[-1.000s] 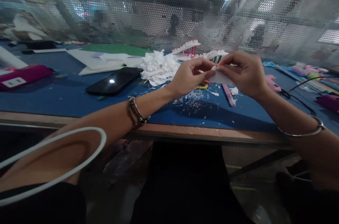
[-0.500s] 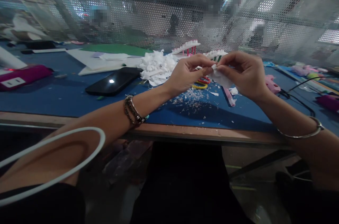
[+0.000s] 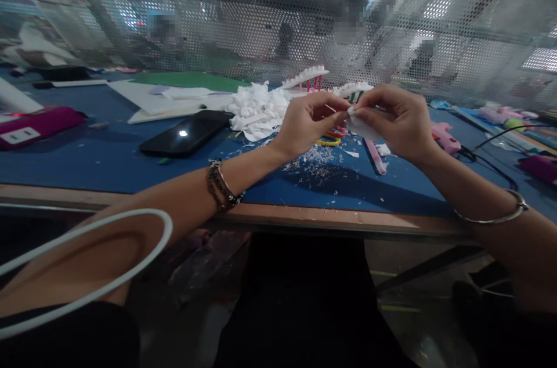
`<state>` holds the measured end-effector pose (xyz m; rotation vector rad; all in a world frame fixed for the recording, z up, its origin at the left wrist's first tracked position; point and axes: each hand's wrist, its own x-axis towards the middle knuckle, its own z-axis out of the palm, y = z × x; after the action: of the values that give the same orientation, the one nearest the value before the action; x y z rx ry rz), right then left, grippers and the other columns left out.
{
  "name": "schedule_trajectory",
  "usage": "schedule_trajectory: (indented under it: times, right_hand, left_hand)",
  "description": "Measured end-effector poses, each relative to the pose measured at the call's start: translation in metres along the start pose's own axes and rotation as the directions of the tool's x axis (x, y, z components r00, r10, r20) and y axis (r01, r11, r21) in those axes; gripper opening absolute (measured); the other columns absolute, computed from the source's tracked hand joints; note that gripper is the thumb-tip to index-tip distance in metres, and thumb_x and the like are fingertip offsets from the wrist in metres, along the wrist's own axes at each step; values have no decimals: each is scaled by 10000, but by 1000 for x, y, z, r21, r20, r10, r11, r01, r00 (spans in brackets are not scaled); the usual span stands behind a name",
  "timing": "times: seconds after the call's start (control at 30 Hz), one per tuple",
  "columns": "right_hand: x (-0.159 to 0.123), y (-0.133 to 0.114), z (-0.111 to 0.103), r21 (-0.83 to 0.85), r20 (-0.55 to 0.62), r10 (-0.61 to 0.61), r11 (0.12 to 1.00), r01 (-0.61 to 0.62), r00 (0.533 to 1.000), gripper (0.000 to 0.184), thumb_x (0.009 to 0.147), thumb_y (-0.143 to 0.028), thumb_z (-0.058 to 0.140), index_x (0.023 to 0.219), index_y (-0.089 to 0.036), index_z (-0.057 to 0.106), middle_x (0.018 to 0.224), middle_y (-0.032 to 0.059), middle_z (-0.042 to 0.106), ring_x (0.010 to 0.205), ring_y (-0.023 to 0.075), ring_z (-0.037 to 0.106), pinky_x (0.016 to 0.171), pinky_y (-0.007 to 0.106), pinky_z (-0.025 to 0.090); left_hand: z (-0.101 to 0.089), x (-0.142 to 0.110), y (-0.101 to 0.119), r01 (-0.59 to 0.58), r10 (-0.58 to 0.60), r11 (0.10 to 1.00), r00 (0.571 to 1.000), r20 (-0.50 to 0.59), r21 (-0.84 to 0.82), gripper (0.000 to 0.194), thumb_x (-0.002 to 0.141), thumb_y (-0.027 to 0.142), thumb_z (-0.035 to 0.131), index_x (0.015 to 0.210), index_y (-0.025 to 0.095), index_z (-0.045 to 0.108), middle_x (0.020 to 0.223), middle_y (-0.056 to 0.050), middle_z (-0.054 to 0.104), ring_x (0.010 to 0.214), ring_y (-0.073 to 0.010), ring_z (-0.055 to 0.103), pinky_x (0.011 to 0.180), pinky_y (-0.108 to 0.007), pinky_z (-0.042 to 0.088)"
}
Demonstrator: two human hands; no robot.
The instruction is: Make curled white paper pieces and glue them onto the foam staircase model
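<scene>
Both my hands meet above the blue table mat, pinching a small white piece of paper point(image 3: 364, 127) between them. My left hand point(image 3: 302, 124) has thumb and forefinger closed at the paper's left tip. From the other side, my right hand point(image 3: 398, 123) pinches the same paper, which hangs partly behind its fingers. Beneath the hands lie scissors point(image 3: 331, 140) with red and yellow handles, partly hidden, and a pink stick-like tool point(image 3: 375, 157). Small white shavings point(image 3: 314, 162) are scattered below my left hand. A heap of crumpled white paper point(image 3: 256, 109) lies left of it.
A black phone point(image 3: 187, 134) lies left of the heap, with white sheets point(image 3: 143, 102) and a green sheet point(image 3: 191, 81) behind. A pink glue gun point(image 3: 446, 139) with a black cable is at right. A white model on red posts point(image 3: 307, 76) stands before a perforated metal screen point(image 3: 261, 25).
My right hand has shifted slightly left and turned a little. The paper's loose end is more tucked behind its fingers. Everything else on the table stays put.
</scene>
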<state>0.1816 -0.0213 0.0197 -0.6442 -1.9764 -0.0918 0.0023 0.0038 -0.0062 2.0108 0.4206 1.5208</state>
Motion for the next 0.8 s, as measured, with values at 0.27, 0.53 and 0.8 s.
schedule_trajectory:
  times: [0.27,0.53,0.8]
  right_hand:
    - [-2,1,1,47,-1,41,998,-41,999,101,779,-321,649,753,-235,604,751,1,659,707,164,627,694,335,541]
    - [-3,5,7,106,16,67,992,-69,998,193,789,-388,636,763,-207,573,733,9,627,678,134,601,632,281,528]
    - [-3,2,-3,9,85,-49,999,48,995,153,805,-291,621,953,-248,619,894,14,658,803,140,618,713,276,541]
  left_hand:
    - [2,-2,6,-27,25,999,999,33,38,365,710,482,690,838,140,692,854,-44,676,793,-120,642,711,-239,547]
    - [2,-1,5,-8,7,1000,999,31,14,373,704,496,690,828,145,683,829,-23,659,749,-106,639,688,-231,550]
    - [-4,4,-1,49,-50,999,997,60,24,375,742,504,649,841,143,660,738,2,647,697,-94,639,646,-214,540]
